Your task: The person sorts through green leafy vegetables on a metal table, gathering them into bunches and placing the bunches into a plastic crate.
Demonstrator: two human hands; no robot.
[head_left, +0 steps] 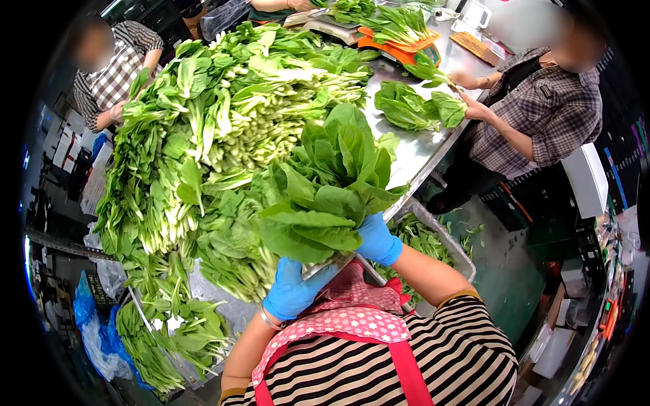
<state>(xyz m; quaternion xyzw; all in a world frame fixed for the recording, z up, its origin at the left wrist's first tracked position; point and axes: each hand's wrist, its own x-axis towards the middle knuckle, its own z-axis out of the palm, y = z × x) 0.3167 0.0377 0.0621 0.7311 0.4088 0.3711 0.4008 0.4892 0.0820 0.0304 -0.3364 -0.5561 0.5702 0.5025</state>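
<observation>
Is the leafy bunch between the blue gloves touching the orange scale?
Apart: the head view shows bare metal tabletop between the leafy bunch and the orange scale.

Shiny silver metal worktable (414, 160) at centre, smooth green floor (504, 287) to its right, black plastic crates (502, 204) beyond, bright narrow white light (28, 264) far left.
</observation>
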